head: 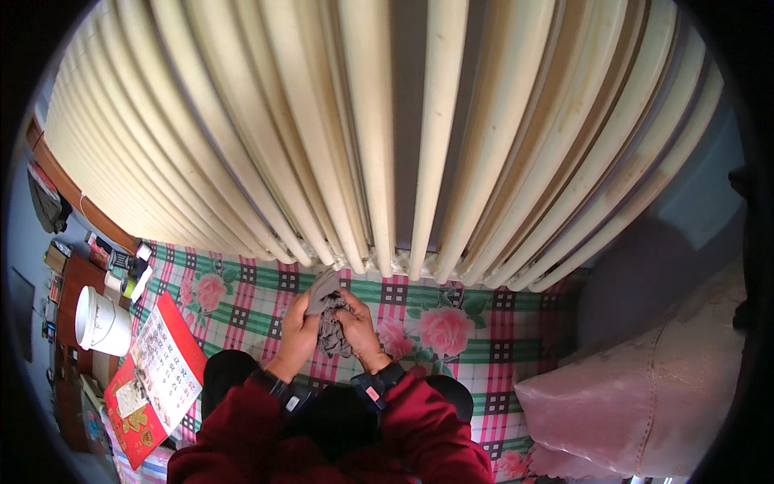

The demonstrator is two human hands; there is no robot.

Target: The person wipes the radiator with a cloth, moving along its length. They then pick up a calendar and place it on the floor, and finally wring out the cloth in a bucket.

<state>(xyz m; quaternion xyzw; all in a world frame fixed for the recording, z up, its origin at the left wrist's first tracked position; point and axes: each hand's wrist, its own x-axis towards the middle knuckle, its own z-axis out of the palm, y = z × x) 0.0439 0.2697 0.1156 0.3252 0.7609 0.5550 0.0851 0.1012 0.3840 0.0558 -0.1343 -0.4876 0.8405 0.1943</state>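
Observation:
Both hands meet around a crumpled grey-brown cloth (pixel 334 330), just below the lower ends of a cream column radiator (pixel 376 151). My left hand (pixel 297 339) grips the cloth from its left side, and a flatter fold of it sticks up above the fingers. On the right side, my right hand (pixel 361 336) presses its thumb into the bunched part. Some fingers of both hands are hidden behind the cloth. Dark bands with small devices circle both wrists, over red sleeves.
A plaid, rose-printed cover (pixel 444 330) lies beneath the hands. To the left are a red-bordered wall calendar (pixel 172 357), a white plastic bucket (pixel 103 323) and several small items. A pink fabric cover (pixel 629 399) drapes over something at the right.

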